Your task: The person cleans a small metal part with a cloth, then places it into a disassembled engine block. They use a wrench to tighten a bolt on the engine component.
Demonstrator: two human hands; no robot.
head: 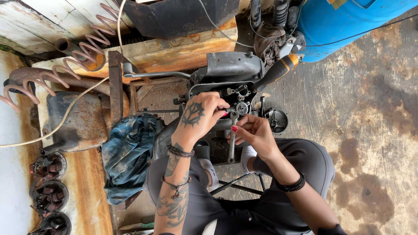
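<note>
Item 1, my left hand (201, 114): centre of the frame, fingers curled and closed on the open face of the grey metal engine part (233, 74), fingertips pressing just beside the small round gear (241, 108) inside it.

Item 2, my right hand (256, 132): just right of and below the left, fingers pinched shut around the upper shaft of a metal wrench (232, 141). The wrench stands nearly upright, its head against the part just below the gear, its handle hanging down toward my knees.

Item 3, engine part: centre of the frame above both hands, cover off, small fittings showing within. A round black cap (277, 120) lies at its right side.

Item 4, screwdriver (276, 72): black and orange handle, slanting up to the right from the part's upper right corner.

Item 5, blue rag (128, 152): crumpled, left of my left forearm.

Item 6, coiled pink hose (74, 56): upper left of the frame, over rusty pipes.

Item 7, blue drum (344, 24): upper right corner.

Item 8, three round dark motor pieces (48, 196): lower left, stacked in a column.

Item 9, stained concrete floor (370, 130): right side of the frame.
</note>
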